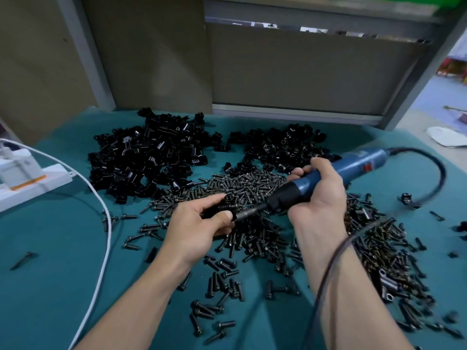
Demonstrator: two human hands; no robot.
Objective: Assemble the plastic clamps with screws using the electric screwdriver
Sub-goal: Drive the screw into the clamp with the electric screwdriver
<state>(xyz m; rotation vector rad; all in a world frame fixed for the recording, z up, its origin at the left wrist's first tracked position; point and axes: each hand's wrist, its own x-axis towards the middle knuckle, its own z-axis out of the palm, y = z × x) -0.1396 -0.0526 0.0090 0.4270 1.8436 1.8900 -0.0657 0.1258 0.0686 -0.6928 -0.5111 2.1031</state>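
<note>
Gripping screwdriver (353, 170) right hand (318, 195), left hand (199, 223) pinching clamp (222, 204) (screws (252, 238) crowding beneath)

Blue plastic electric screwdriver (353, 168) w/ black nose; glossy black plastic clamps (146, 157); dark metal screws (252, 185); teal cloth table cover (55, 248); white cable (101, 223).

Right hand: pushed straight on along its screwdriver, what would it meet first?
Most likely the black clamp pinched in the left hand; the electric screwdriver in the right hand points at it, though contact is unclear.
</note>
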